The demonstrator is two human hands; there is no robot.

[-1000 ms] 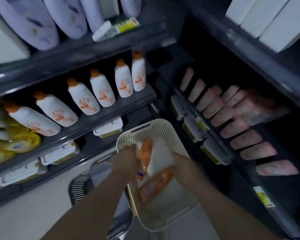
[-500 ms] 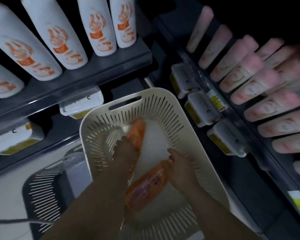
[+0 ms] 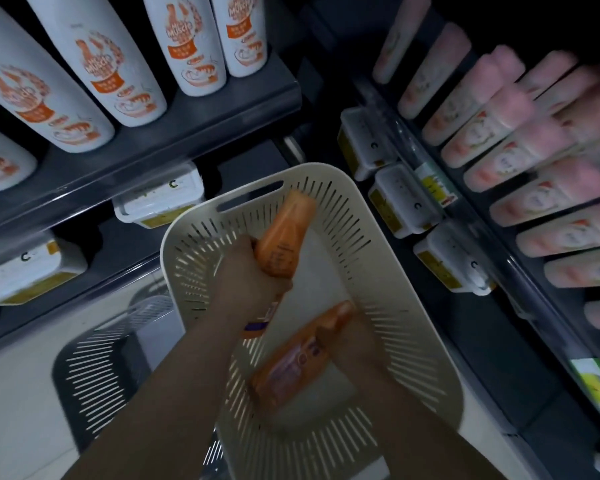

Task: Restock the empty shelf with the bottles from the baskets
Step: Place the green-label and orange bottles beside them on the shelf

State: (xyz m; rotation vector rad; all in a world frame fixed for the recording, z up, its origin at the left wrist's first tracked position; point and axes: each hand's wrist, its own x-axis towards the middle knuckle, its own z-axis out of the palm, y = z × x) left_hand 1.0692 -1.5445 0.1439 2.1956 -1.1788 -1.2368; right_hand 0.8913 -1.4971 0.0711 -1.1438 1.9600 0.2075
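Note:
Both my hands are inside a cream slotted basket [image 3: 388, 271] on the floor between two shelf units. My left hand [image 3: 246, 271] grips an orange bottle [image 3: 286, 233] that points up toward the basket's far rim. Lower down, my right hand [image 3: 347, 344] holds a second orange bottle [image 3: 291, 365], which lies slanted across the basket's white bottom. White bottles with orange labels [image 3: 184, 46] stand on the left shelf [image 3: 174, 136].
Pink-and-white bottles [image 3: 520, 150] fill the shelf on the right. White price-tag holders [image 3: 406, 202] stick out from both shelf edges. A dark grey slotted basket [image 3: 101, 355] sits on the pale floor to the left of the cream one.
The view has dropped closer to the basket. My left hand has lifted its orange bottle toward the far rim. My right hand now wraps the second bottle.

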